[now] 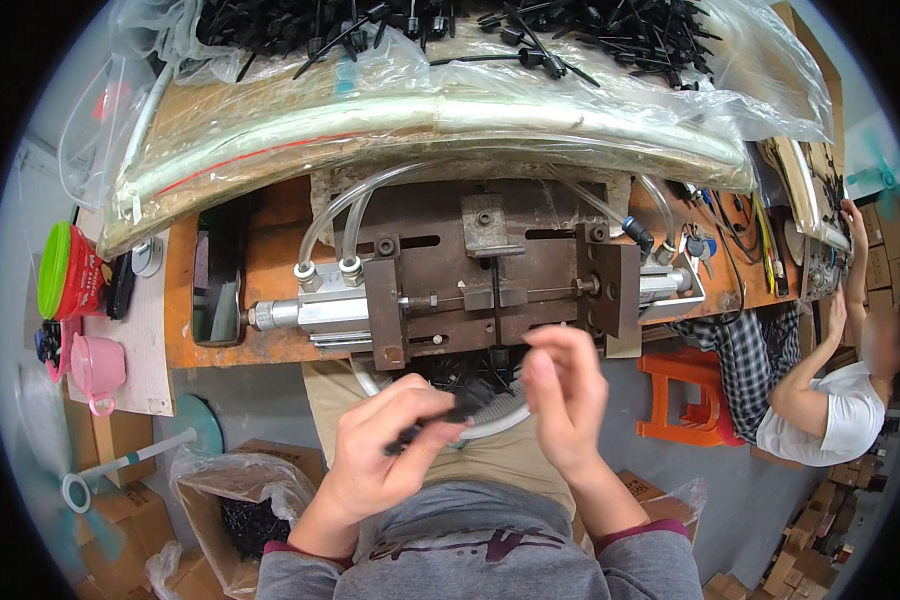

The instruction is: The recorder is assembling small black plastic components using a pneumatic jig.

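Left hand [385, 450] pinches black plastic part [440, 420], long axis pointing right toward open right hand [562, 400], just beside.

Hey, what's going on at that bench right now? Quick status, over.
Left hand pinching small black plastic part. Right hand open, fingers beside it. Both in front of metal press jig on the bench; white bowl beneath hands. Nothing blocking.

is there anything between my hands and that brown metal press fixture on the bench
Nothing visible. The left hand, pinching small black plastic parts, and the right hand sit just below the brown metal press fixture with open space between.
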`<state>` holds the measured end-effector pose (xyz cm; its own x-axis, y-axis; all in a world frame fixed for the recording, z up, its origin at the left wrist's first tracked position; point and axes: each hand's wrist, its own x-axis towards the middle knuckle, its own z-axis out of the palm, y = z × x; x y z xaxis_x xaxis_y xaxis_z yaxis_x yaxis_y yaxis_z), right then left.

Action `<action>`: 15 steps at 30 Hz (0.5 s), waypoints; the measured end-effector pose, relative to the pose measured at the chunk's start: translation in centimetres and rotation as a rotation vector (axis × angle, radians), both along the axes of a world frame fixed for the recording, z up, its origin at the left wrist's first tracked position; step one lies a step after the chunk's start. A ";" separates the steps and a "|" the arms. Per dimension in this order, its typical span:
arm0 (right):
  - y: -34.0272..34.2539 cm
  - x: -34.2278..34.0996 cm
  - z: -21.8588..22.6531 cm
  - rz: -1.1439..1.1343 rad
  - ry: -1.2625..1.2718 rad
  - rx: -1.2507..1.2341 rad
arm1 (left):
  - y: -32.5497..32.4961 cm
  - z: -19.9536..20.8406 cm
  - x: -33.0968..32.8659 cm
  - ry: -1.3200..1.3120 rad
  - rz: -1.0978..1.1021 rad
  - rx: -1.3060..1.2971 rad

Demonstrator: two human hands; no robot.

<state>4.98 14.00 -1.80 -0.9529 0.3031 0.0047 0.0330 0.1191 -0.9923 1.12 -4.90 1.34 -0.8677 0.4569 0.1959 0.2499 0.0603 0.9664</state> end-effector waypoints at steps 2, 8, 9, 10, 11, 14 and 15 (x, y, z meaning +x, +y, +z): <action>1.9 1.5 1.1 0.273 0.072 -0.382 | -0.2 0.3 -0.7 0.139 -0.140 -0.099; 2.8 0.9 4.6 0.660 -0.209 -0.749 | -0.1 -0.1 -0.9 0.293 -0.329 -0.184; 3.1 0.9 4.5 0.683 -0.221 -0.762 | 0.0 0.0 -0.9 0.288 -0.307 -0.152; 3.2 1.1 4.9 0.640 -0.295 -0.897 | 0.1 0.1 -0.9 0.279 -0.280 -0.127; 3.5 1.0 4.8 0.634 -0.190 -0.814 | 0.1 0.2 -0.8 0.270 -0.252 -0.101; 4.9 0.5 4.3 0.574 0.181 -0.400 | 0.4 0.1 0.0 0.089 0.103 -0.002; 4.7 0.1 4.4 0.556 0.259 -0.254 | 0.1 0.3 0.4 -0.029 0.116 0.058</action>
